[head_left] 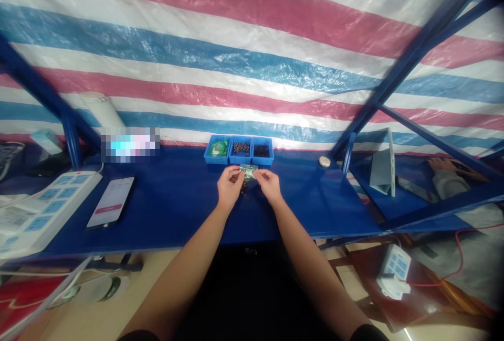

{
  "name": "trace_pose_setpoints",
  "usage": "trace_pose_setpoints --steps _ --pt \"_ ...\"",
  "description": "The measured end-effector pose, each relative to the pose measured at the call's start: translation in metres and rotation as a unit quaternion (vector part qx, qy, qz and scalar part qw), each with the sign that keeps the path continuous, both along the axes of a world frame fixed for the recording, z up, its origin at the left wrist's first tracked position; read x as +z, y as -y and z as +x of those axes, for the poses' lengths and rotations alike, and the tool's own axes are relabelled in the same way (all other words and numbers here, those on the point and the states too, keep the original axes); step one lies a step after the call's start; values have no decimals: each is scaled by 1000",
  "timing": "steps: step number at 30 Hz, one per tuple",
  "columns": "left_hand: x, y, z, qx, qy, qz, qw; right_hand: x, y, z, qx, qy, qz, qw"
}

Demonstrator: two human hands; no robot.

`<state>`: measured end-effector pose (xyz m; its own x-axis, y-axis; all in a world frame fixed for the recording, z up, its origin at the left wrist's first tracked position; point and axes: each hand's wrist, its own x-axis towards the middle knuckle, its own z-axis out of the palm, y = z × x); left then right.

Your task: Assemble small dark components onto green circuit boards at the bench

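My left hand (229,185) and my right hand (269,183) meet over the blue table (165,210), both pinching a small green circuit board (248,171) between their fingertips. A few small dark parts lie on the table just under the board. Right behind my hands stand three small blue bins in a row: the left bin (218,150) holds green pieces, the middle bin (241,149) and the right bin (262,151) hold small dark parts.
A phone (111,202) lies screen-up at the left beside a white power strip (39,210). A small round white object (324,161) sits right of the bins. Blue frame struts (397,76) cross at the right. Another person's arm (447,181) rests at the far right.
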<state>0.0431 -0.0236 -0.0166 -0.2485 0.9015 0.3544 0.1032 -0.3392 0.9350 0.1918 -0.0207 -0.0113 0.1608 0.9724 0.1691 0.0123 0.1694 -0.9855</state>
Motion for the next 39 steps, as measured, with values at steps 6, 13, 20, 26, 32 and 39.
trace_pose_setpoints --steps 6,13,20,26,32,39 --pt "4 1 -1 -35 14 -37 999 -1 0 0 4 -5 16 1000" --pt "4 0 -1 -28 11 -60 998 -1 0 0 0 -9 17 1000" --pt "1 2 -1 -14 -55 -21 998 -2 0 0 -14 2 40 999" --pt "4 3 -4 40 -141 15 989 1 1 1 -36 38 59 997" --pt "5 7 -1 -18 -48 -31 998 6 4 -1 16 -48 25 998" --pt "7 7 -1 -17 -17 -19 1000 5 3 0 10 -40 42 998"
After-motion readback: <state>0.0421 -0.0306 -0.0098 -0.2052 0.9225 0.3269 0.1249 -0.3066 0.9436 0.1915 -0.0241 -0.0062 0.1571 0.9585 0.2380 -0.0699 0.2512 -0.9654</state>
